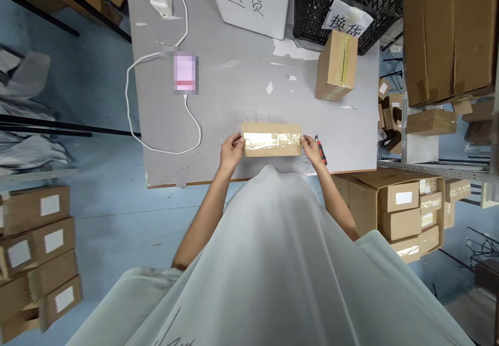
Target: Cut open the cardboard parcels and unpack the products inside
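A long cardboard box [272, 150] with shiny clear tape along its top is at the near edge of the grey table, in front of my body. My left hand [233, 151] grips its left end, fingers bent around the corner. At the opposite end my right hand [311, 149] holds the box in the same way. A red and black utility knife [321, 151] lies on the table just to the right of my right hand, partly hidden by it. The underside of the box cannot be seen.
A taller taped box [331, 73] stands on the table [234, 86] at the right. Behind are a white bin [253, 8] and a black crate [312, 13]. A white cable [156, 151] runs to a blurred pink device [185, 73] on the left. Stacked cartons [39, 257] flank the table.
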`<state>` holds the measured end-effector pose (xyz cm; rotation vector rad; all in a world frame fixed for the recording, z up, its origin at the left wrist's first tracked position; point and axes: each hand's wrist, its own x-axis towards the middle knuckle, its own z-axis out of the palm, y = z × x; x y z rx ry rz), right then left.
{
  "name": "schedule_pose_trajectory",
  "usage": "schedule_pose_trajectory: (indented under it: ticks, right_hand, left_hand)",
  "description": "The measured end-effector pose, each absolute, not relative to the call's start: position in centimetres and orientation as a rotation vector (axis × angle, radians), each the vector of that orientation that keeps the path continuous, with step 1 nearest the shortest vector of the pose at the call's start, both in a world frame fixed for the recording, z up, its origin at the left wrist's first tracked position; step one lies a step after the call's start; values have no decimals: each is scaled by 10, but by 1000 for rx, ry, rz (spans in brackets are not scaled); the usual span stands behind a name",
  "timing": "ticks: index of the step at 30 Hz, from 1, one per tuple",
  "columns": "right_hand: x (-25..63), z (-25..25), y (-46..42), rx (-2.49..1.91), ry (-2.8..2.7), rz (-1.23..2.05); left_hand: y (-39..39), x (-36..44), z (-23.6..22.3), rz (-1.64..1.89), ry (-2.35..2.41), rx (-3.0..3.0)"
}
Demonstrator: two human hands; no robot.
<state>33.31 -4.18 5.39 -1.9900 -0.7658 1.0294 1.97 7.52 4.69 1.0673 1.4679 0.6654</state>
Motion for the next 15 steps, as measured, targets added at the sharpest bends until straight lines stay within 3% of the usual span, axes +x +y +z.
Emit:
schedule_pose_trajectory:
  ticks: [9, 15]
  right_hand:
    - [320, 73, -40, -1865, -850, 1111]
    - [321, 72, -46, -1754, -757, 1131]
  left_hand:
    - [80, 29, 57, 665, 1436, 1062]
    - [68, 34, 102, 747, 1348, 1315]
